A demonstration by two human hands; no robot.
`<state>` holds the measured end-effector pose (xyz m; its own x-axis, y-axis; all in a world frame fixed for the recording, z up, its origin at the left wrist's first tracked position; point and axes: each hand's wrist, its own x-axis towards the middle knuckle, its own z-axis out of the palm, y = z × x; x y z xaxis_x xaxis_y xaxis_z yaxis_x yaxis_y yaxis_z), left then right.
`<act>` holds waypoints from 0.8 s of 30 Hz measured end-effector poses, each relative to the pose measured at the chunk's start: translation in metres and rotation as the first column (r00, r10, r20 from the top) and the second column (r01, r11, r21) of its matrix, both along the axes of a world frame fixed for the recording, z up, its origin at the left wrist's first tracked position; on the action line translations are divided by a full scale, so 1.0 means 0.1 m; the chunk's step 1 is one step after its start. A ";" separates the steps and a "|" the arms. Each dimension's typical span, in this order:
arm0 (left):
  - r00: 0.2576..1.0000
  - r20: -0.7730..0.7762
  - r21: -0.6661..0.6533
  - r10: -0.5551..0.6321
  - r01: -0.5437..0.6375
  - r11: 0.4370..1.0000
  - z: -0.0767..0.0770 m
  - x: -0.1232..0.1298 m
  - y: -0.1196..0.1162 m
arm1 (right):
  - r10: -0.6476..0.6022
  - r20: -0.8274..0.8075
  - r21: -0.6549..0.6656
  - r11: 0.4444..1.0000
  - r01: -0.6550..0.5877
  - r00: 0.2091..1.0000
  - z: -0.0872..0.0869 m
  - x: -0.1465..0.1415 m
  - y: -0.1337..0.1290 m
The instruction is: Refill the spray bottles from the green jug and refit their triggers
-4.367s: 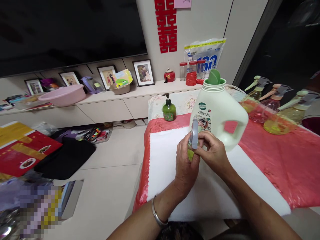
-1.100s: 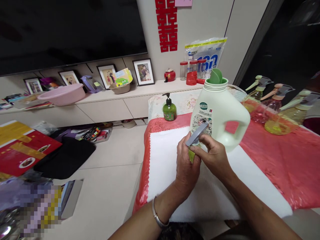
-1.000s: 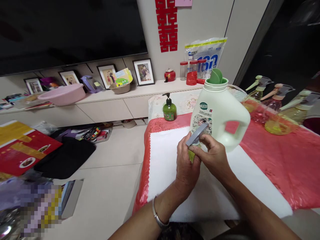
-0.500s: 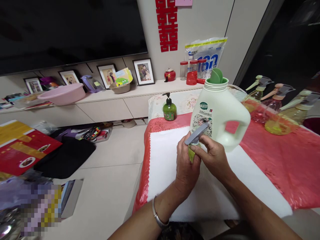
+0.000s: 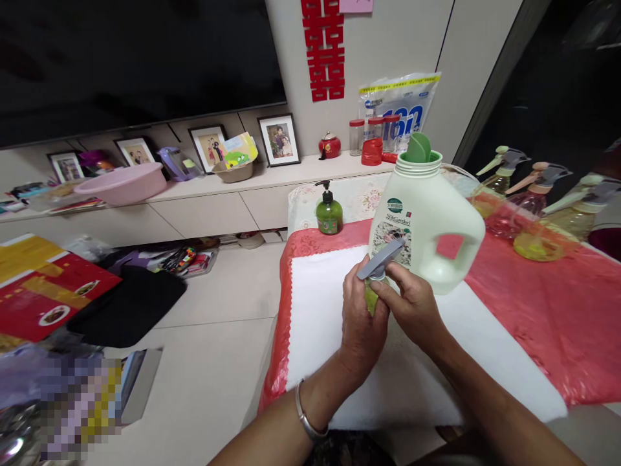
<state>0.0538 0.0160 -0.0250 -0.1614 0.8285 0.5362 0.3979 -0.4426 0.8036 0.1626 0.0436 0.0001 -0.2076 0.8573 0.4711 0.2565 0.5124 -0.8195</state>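
My left hand is wrapped round a small yellow-green bottle, most of which its fingers hide. On top of that bottle sits a grey pump head, tilted up to the right. The thumb and fingers of my right hand close on the collar just under the pump head. Right behind both hands stands a large pale green jug with a dark green scoop in its open mouth. A white cloth lies beneath my hands.
A green pump bottle stands at the back of the red-covered table. Several trigger spray bottles are at the right. Behind, a shelf holds photo frames, a pink basin and red-lidded jars.
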 end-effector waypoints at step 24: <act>0.997 0.075 -0.106 0.024 -0.015 0.994 0.02 0.02 -0.01 | -0.111 0.021 -0.019 0.994 0.111 0.994 0.00 -0.07 -0.03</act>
<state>0.0554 0.0146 -0.0234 -0.2153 0.8758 0.4321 0.3413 -0.3471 0.8735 0.1558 0.0403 -0.0001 -0.1199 0.8849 0.4501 0.3269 0.4632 -0.8237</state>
